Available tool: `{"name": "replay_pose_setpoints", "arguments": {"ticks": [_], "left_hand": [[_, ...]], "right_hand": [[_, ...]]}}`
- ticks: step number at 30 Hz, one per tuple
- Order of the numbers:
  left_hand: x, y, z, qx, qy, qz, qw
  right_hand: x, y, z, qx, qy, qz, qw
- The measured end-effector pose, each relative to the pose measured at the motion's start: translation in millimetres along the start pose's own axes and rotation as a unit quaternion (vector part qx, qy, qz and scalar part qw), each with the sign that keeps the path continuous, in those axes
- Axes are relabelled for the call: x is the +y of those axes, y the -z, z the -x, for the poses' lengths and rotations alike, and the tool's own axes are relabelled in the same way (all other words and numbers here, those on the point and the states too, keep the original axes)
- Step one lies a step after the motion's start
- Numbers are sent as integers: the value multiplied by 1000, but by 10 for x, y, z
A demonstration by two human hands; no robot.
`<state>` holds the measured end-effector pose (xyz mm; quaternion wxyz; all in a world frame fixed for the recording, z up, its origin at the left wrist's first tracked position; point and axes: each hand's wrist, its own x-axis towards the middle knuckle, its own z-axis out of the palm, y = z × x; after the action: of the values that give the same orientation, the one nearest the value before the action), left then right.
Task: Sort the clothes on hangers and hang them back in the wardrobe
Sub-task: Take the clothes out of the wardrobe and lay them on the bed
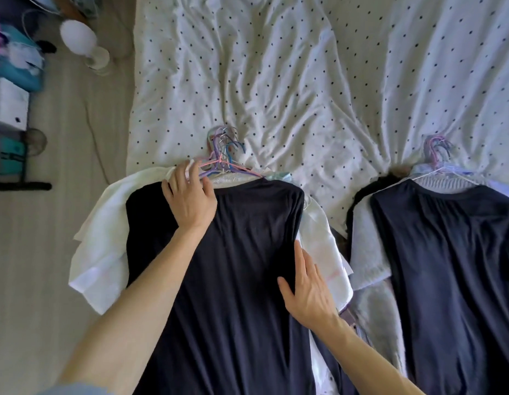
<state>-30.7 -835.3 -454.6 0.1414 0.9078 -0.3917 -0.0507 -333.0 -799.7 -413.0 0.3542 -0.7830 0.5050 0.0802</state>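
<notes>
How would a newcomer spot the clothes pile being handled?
Two dark-topped piles lie on the dotted bedsheet. Take the left pile, by the floor. Unlike the right pile, it has white shirts sticking out beneath and the left hand and right hand on it.

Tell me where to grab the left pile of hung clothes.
Grip the bunched hanger hooks beyond the collar of the navy garment, closing round them from above: they fan together clear of the cloth, so one grasp should take every hanger.
</notes>
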Motion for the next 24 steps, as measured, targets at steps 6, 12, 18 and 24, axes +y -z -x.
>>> {"name": "replay_pose_setpoints", "arguments": {"ticks": [6, 12, 18, 24], "left_hand": [[118, 368, 1584, -188, -137, -38, 972], [169, 445, 2086, -420, -63, -172, 889], [712, 1068, 2164, -467, -6, -157, 870], [1744, 1503, 2866, -467, -85, -134, 870]], "right_hand": [[229, 23, 418, -78, 0, 84, 993], [207, 291, 576, -202, -19, 122, 971], [297, 989, 1266, -128, 4, 51, 991], [1155, 1833, 2419, 12, 64, 42, 997]]}}
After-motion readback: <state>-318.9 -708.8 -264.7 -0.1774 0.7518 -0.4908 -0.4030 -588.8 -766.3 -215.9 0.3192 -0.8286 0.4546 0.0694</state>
